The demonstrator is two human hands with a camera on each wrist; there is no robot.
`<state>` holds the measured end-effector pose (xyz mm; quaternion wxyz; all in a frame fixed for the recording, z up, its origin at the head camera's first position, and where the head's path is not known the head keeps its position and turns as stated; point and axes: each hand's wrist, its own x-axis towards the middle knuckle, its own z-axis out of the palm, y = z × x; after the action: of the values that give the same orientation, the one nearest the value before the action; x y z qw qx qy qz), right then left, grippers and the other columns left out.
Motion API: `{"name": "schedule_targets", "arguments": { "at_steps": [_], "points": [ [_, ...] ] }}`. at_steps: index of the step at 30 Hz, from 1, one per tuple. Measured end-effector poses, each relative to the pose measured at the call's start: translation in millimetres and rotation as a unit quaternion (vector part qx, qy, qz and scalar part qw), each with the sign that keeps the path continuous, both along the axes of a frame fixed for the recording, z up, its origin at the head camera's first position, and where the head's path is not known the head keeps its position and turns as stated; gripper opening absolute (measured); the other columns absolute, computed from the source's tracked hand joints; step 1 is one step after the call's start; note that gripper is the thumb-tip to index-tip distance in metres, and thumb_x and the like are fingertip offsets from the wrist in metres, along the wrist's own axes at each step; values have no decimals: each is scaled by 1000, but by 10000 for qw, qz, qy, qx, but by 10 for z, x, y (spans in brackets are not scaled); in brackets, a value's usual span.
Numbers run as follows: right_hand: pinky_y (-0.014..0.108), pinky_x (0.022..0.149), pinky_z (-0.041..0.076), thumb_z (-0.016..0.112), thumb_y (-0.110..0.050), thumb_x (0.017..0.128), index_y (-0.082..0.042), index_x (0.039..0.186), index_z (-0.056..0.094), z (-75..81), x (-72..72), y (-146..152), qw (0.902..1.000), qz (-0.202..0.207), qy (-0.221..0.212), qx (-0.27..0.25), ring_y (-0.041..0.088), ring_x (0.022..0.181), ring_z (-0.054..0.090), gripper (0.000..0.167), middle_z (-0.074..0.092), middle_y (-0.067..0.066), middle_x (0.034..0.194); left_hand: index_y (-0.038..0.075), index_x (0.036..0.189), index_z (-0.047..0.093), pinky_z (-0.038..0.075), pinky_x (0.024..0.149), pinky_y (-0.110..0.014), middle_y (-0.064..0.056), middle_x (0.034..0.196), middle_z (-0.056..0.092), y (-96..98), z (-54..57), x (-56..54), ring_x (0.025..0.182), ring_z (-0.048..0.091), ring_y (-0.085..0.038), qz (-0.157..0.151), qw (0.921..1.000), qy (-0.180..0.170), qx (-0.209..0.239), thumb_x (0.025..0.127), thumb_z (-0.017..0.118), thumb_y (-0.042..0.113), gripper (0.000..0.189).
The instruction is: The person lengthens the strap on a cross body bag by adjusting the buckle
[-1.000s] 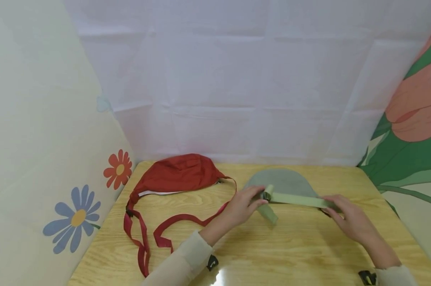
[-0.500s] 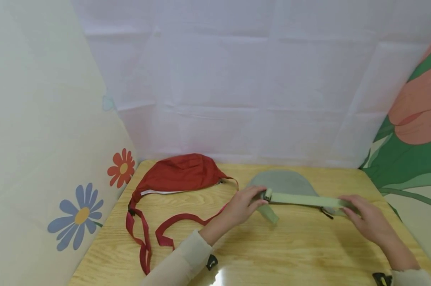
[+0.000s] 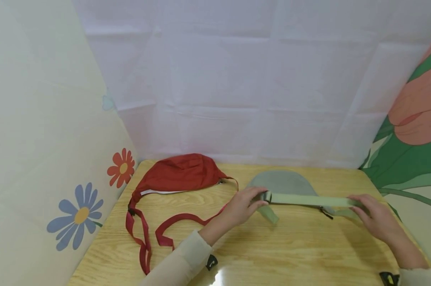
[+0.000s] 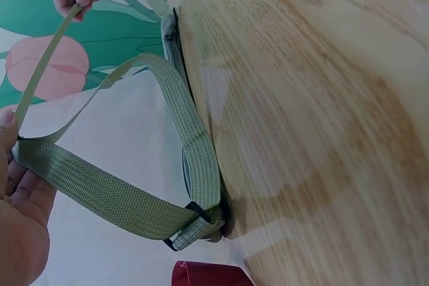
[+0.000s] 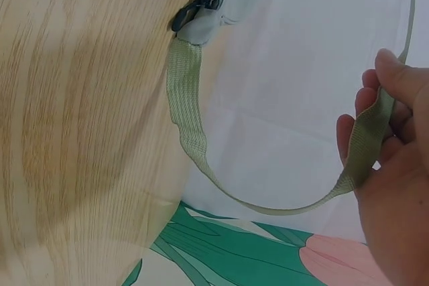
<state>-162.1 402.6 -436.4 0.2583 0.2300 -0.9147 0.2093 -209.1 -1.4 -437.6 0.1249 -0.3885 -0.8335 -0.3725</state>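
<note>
A grey-green waist bag [image 3: 281,182] lies flat toward the back right of the table. Its light green strap [image 3: 308,199] is stretched level between my two hands, raised off the wood. My left hand [image 3: 245,205] pinches the strap by a dark buckle [image 3: 266,196]; slack webbing [image 4: 114,195] loops below these fingers in the left wrist view. At the strap's other end my right hand [image 3: 376,218] grips it between thumb and fingers. From there the webbing [image 5: 186,108] curves back to the bag's zip end [image 5: 201,21] in the right wrist view.
A red waist bag [image 3: 183,172] rests at the back left, its red straps [image 3: 144,242] trailing forward on the wooden table [image 3: 279,254]. A black clip [image 3: 212,262] lies near my left sleeve. A white sheet [image 3: 215,79] hangs behind, and painted panels flank both sides.
My right hand has slid right along the strap, drawing it longer and straighter. The roll of webbing above the left fingers has been pulled flat. My left hand stays nearly in place.
</note>
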Motion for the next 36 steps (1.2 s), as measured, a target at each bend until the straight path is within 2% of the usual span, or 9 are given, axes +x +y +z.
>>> {"name": "schedule_targets", "arguments": {
  "at_steps": [5,8,14,21,27,29,31,36],
  "points": [
    [13,62,40,72,12,85,1,114,66,19,-7,43,10000,44,-49,-73,-5,77,54,31,65,12,96,5,134,61,55,88,-27,-9,122,69,-25,26,15,104,67,-17,54,9998,-175,-111,97,68,22,42],
    [12,62,40,73,12,84,1,112,67,19,-10,57,10000,30,8,-56,-6,78,55,31,65,13,95,6,135,61,55,88,-27,-8,123,68,-38,37,19,103,66,-16,70,9994,-270,-181,97,68,24,42],
    [12,63,40,74,12,82,1,110,68,15,-30,73,9999,-93,52,-36,-4,78,55,31,66,11,93,7,135,61,53,81,-24,-6,115,69,-44,50,23,92,62,-11,-22,9995,-181,-258,98,67,24,41],
    [12,64,41,74,14,81,1,111,67,29,-31,58,9998,-182,-10,-49,-6,78,54,33,65,11,93,7,131,62,53,83,-24,-6,117,68,-46,59,26,98,62,-13,-203,9995,-174,-177,97,69,22,39],
    [12,66,41,80,9,78,1,108,68,-8,-9,37,9991,-222,-334,-124,-5,83,54,34,67,12,96,8,124,64,51,93,-23,-4,115,68,-62,48,38,106,62,-14,-789,9963,175,-279,94,75,21,35],
    [14,67,43,82,6,77,-1,106,68,-28,0,21,9983,-239,-524,-41,-5,85,55,33,67,10,96,8,123,65,50,94,-20,-4,115,67,-78,54,58,106,62,-13,-983,9946,76,-330,93,76,20,35],
    [18,67,45,82,3,78,-4,104,69,-40,6,-4,9959,-156,-889,-49,-5,84,55,30,67,5,96,9,123,65,49,94,-19,-3,115,67,-98,68,86,107,62,-11,-1172,9921,-139,-417,92,77,20,35],
    [28,66,50,81,-5,83,-9,101,69,-57,6,-76,9840,29,-1780,80,-6,83,54,21,66,-4,95,11,123,65,49,94,-18,1,114,66,-126,81,144,107,60,-5,-1396,9849,-512,-882,93,76,25,34]
  ]
}}
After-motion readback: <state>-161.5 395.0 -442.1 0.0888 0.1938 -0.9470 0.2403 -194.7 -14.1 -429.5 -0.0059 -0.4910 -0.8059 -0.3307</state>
